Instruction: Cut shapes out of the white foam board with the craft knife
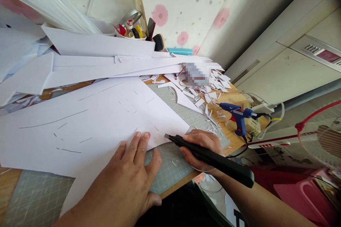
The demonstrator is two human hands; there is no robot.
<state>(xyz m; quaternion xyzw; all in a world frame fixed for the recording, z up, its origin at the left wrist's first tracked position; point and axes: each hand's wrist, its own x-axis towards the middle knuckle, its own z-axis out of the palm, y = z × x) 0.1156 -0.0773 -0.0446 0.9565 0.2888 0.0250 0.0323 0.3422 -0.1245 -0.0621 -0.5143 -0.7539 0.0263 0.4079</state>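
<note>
A large white foam board (106, 120), marked with short pencil lines and a few dark strokes, lies across the grey-green cutting mat (170, 165). My left hand (130, 173) rests on its near edge, fingers spread and thumb out to the right. In my right hand (204, 145) is a black utility knife (215, 159), gripped near its front. Its short blade tip points left, over the board's right end near the lower corner; whether it touches the board I cannot tell.
White offcuts (189, 103) litter the mat's far right. A blue glue gun (238, 115) with its cord lies on the table's right side. Long white strips (114, 69) are piled behind the board, near a tub of tools (130, 33). A red-rimmed fan (319, 131) stands right.
</note>
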